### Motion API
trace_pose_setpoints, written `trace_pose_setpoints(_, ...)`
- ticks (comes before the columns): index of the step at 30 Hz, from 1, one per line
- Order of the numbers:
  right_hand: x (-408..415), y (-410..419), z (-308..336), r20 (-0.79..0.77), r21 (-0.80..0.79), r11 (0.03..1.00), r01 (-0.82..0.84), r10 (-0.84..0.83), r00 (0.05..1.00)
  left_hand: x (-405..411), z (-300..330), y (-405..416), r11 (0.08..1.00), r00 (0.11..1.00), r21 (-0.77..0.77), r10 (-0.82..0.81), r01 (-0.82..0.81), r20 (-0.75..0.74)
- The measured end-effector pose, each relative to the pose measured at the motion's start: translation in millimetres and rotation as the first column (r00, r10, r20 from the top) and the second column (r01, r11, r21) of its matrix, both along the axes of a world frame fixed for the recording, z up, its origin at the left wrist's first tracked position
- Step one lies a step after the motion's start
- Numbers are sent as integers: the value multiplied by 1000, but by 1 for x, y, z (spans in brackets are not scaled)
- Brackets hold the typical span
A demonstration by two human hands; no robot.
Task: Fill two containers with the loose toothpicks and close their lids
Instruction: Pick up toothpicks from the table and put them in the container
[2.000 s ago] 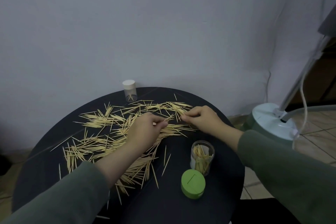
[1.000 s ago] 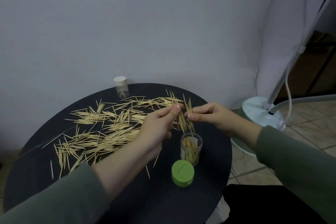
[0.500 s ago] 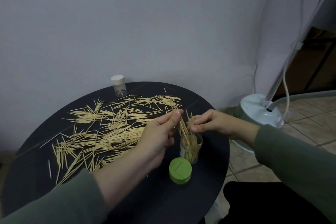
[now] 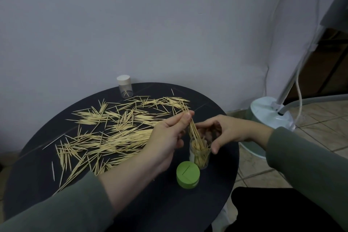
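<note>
A clear open container [image 4: 200, 155], partly filled with toothpicks, stands at the near right of the round black table [image 4: 216, 175]. Its green lid [image 4: 188, 175] lies just in front of it. My left hand [image 4: 167, 137] pinches a small bundle of toothpicks [image 4: 192, 128] whose lower ends reach into the container's mouth. My right hand [image 4: 224, 132] hovers curved over the rim, fingers spread and holding nothing. Many loose toothpicks [image 4: 116, 132] lie scattered across the table. A second clear container with a white lid [image 4: 124, 86] stands at the far edge, closed, with a few toothpicks inside.
A white fan base [image 4: 271, 117] with a pole and cable stands on the tiled floor to the right of the table. A plain wall rises right behind the table. My dark-clad leg [image 4: 273, 211] shows below the table's near right edge.
Both hands carried a bundle of toothpicks from the pile to the open container. My right hand has let go of it and now curves around the rim; the left still lowers the bundle in.
</note>
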State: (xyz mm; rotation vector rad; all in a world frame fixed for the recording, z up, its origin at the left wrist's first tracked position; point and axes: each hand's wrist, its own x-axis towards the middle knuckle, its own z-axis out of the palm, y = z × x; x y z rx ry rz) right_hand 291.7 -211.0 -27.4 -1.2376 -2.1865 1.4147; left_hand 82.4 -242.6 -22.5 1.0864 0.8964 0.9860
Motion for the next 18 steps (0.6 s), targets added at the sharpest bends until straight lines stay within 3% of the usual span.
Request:
trace_pose_setpoints(7, -15, -3, 8, 83, 106, 992, -62, 53, 995, 3, -3, -2, 997, 999, 71, -41, 43, -28)
trace_pose_setpoints(10, -19, -1, 8, 89, 151, 987, -49, 35, 995, -3, -15, 7, 956, 975, 291, 27, 40, -222)
trace_pose_setpoints(13, -22, 2, 5, 83, 194, 981, -25, 9, 997, -14, -23, 20, 832, 854, 539, 180, 133, -488)
trace_pose_setpoints(18, -24, 5, 2, 120, 243, 970, -1, -29, 992, -30, -23, 32, 820, 758, 539, 223, 194, -613)
